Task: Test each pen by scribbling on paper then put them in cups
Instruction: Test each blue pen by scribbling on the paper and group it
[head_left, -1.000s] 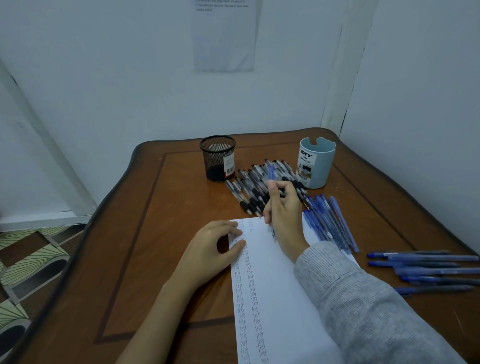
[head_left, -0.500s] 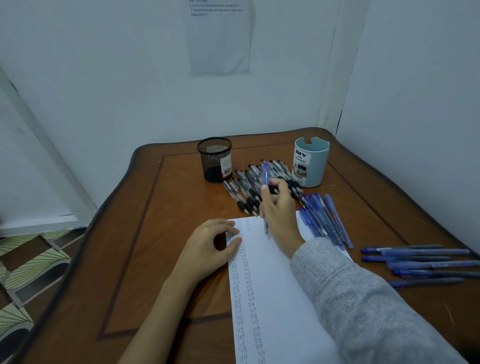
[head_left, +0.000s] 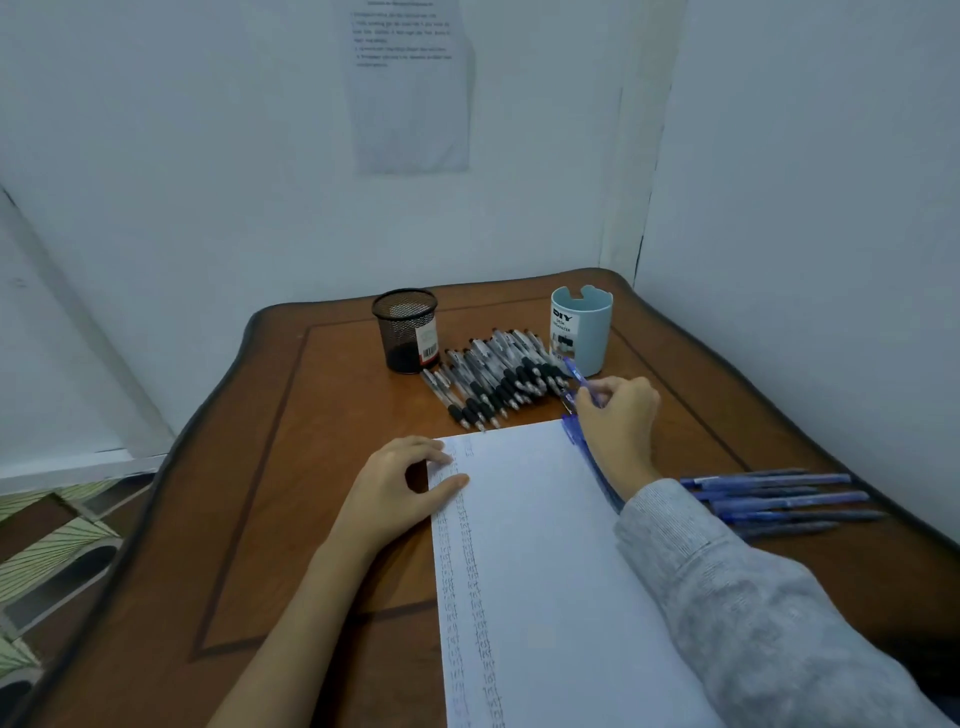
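Pinching slim blue pen (head_left: 578, 377)

The left grip (head_left: 400, 488) rests down, fingers relaxed; at its 2 o'clock the grey-sleeved right grip (head_left: 618, 421) pinches a slim blue plastic pen (head_left: 576, 376).

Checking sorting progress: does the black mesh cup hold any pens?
No, the black mesh cup shows nothing above its rim; black pens lie beside it.

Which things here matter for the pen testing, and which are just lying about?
In the job: paper; blue pen held by right hand; left hand on the paper; black pens; loose blue pens; mesh cup; blue cup.
Lying about: wall notice; floor tiles.
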